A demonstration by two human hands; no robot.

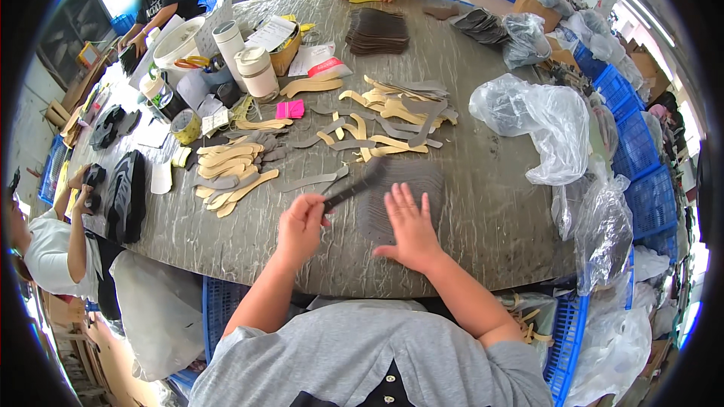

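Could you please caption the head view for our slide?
Left hand holds a brush over a grey sheet pressed flat by the right hand.

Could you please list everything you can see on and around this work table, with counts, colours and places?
table: one, grey, round, centre
dark sheet: one, dark grey, flat on the table under the right hand
brush: one, black, held over the sheet
cut strips: many, tan and grey, in piles mid-table
stacked dark pieces: one pile, dark brown, far side
cylindrical containers: two, white, far left
pink piece: one, pink, mid-table
clear plastic bags: several, right edge
blue crates: several, right side and below
other people: three, left, far left and far side
left hand: fingers closed on the brush
right hand: flat on the sheet, fingers spread
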